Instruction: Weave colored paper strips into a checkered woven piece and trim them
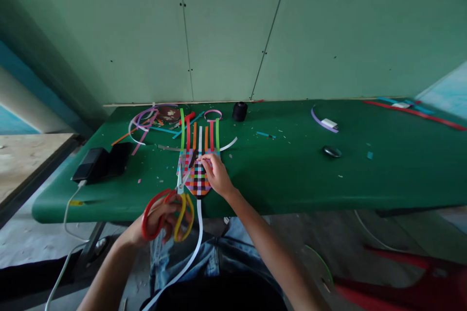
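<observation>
A woven piece of multicoloured flat strips (204,182) lies on the green table, tapering to a point at its near end. Red, orange, white and green strip ends fan out from its far side. My left hand (162,221) holds scissors (184,216) with red and yellow handles, their blades parted over the left part of the weave. Over its middle, my right hand (216,170) is closed in a pinch at a short black strip (193,158) that stands up from the weave. A long white strip (199,228) runs from the near tip down over my lap.
Loose strips (140,121) and a red-handled tool (188,117) lie at the back left. Also on the table (277,180) are a black thread spool (240,111), a dark mouse-like object (332,151), a cabled black box (91,164) and scraps. A green wall (222,34) stands behind.
</observation>
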A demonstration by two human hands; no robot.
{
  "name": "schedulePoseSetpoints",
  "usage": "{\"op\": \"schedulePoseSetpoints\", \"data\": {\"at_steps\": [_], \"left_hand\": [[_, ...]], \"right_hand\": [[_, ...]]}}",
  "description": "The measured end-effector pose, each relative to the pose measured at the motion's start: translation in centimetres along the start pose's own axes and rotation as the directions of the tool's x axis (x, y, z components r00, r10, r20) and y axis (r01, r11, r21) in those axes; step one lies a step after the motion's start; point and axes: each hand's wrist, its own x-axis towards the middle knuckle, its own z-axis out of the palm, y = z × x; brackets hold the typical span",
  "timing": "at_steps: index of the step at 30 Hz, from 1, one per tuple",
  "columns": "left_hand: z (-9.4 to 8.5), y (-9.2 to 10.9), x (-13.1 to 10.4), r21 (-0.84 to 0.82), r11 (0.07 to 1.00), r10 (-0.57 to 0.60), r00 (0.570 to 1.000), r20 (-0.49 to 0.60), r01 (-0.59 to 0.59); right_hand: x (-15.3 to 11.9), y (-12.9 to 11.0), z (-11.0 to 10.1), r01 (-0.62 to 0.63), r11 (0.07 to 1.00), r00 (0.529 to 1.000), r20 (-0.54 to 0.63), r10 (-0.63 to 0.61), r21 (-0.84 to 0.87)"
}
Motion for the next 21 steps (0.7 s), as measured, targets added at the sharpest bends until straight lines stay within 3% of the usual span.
{"op": "schedulePoseSetpoints", "data": {"at_steps": [3,5,8,10,13,16,17,18,20,21], "left_hand": [[-2.5,0.4,-3.3,0.337,0.942,0.087,0.965,-0.247,0.001],[-4.7,1.1,-4.4,0.602,0.791,0.159,0.915,-0.371,0.107],[-7.7,2.3,-4.0,0.754,0.435,0.312,0.704,-0.639,0.492],[-9.2,2.8,-3.0,0.722,0.245,0.366,0.628,-0.687,0.647],[-9.9,2.7,-1.6,0.753,0.097,0.498,0.623,-0.603,0.65],[-8.5,2.0,0.0,0.829,0.066,0.685,0.579,-0.442,0.555],[-7.6,1.7,0.7,0.874,0.08,0.729,0.57,-0.379,0.479],[-6.5,1.4,1.5,0.932,0.093,0.752,0.589,-0.297,0.351],[-4.1,0.8,3.4,0.992,0.111,0.738,0.663,-0.123,0.061],[-3.0,0.4,4.3,0.993,0.112,0.734,0.675,-0.069,-0.021]], "right_hand": [[0.1,-0.5,-0.2,-0.009,0.999,0.998,-0.056,0.007,-0.032],[0.2,-0.8,-0.4,0.01,0.999,0.989,-0.145,-0.017,-0.049],[0.4,-1.1,-1.2,0.041,0.998,0.964,-0.261,-0.052,-0.049],[0.2,-1.1,-2.4,0.036,0.998,0.958,-0.284,-0.047,-0.042],[-0.5,-0.3,-5.5,-0.024,0.991,0.953,-0.304,-0.017,-0.129],[-1.2,2.2,-10.3,-0.127,0.93,0.958,-0.285,0.025,-0.344],[-1.2,3.2,-12.3,-0.161,0.888,0.961,-0.273,0.042,-0.43],[-1.1,4.4,-14.2,-0.198,0.835,0.965,-0.253,0.072,-0.514],[-0.7,6.4,-17.7,-0.262,0.692,0.965,-0.167,0.203,-0.673],[-0.5,7.1,-19.1,-0.284,0.621,0.953,-0.142,0.269,-0.731]]}}
